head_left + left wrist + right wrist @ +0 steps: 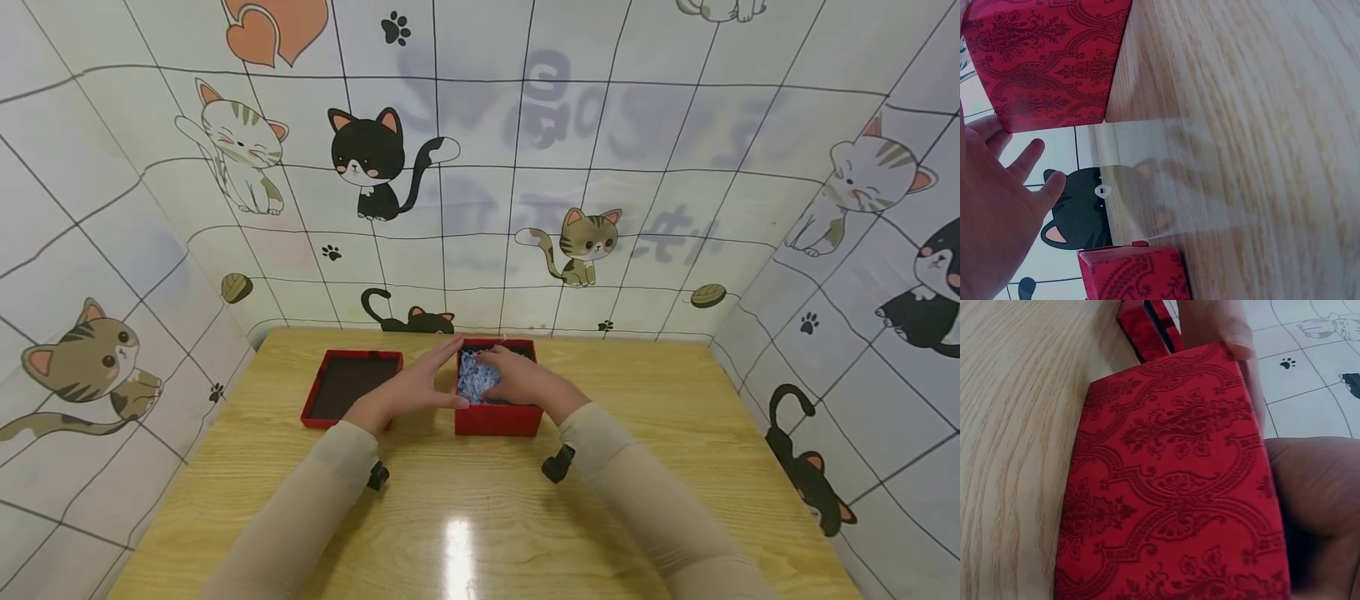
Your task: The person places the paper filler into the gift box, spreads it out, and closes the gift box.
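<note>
A red box with a dark floral pattern (497, 422) stands without a lid on the table, pale blue shredded paper (474, 377) inside it. My left hand (415, 380) grips the box at its left side, thumb at the front corner and forefinger toward the back corner. In the left wrist view, the other fingers (1025, 164) spread apart beside the box. My right hand (525, 381) reaches over the right wall into the shredded paper. Its fingertips are hidden there, so I cannot tell whether they hold anything.
Left of the box lies a shallow red lid (352, 388), its dark inside facing up. Both stand toward the back of the wooden table (645, 433). White walls with cartoon cats (480, 167) close in behind and at both sides.
</note>
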Demonstrator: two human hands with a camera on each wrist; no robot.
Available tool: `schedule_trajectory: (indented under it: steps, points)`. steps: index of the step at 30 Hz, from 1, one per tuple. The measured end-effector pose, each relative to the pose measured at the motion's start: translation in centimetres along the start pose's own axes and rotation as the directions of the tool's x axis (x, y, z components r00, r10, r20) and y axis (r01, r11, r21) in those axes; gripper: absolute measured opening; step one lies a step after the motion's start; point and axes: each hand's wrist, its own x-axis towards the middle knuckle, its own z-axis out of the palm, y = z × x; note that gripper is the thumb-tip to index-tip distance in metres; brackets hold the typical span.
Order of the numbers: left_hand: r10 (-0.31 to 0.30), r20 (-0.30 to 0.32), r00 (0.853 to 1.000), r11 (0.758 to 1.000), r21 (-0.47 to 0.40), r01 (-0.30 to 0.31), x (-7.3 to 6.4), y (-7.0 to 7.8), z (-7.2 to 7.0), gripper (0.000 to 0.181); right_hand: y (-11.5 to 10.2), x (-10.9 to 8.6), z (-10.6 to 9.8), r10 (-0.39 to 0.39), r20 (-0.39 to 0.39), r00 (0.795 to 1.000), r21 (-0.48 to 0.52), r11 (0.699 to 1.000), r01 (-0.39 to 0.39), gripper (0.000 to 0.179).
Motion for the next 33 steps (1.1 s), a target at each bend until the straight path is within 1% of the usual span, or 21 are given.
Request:
schedule_trajectory:
  steps: [3,8,11,15,22,29,33]
  points:
    - [0.003,-0.005,1.0,1.0,-0.001,-0.003,0.0,-0.2,0.0,0.121,-0.1,0.3,0.3,0.013,0.035,0.999,-0.008,1.0,-0.013,0.066]
    - [0.004,-0.008,1.0,1.0,0.005,-0.004,-0.2,0.0,-0.1,0.12,-0.3,1.1,0.6,0.034,0.086,0.996,-0.074,0.997,-0.027,0.062]
    - [0.005,-0.007,1.0,1.0,0.005,-0.005,-0.3,0.2,-0.2,0.119,-0.5,1.4,0.6,0.044,0.098,0.994,-0.089,0.995,-0.035,0.062]
    - [0.005,-0.004,1.0,1.0,0.005,-0.005,-0.3,0.2,-0.2,0.119,-0.4,1.1,0.4,0.032,0.096,0.995,-0.078,0.997,-0.025,0.061]
    - [0.015,0.0,1.0,1.0,0.001,-0.015,-0.3,0.3,-0.3,0.118,-0.2,-0.1,-0.9,-0.036,0.049,0.998,-0.01,0.999,0.036,0.06]
    - [0.01,0.004,1.0,1.0,-0.003,-0.01,-0.3,0.4,-0.3,0.119,-0.1,-1.3,-2.0,-0.035,0.0,0.999,0.039,0.999,0.035,0.062]
    - [0.008,0.002,1.0,1.0,0.0,-0.008,-0.2,0.4,-0.1,0.119,-0.1,-1.9,-2.6,-0.058,-0.054,0.997,0.045,0.997,0.061,0.058]
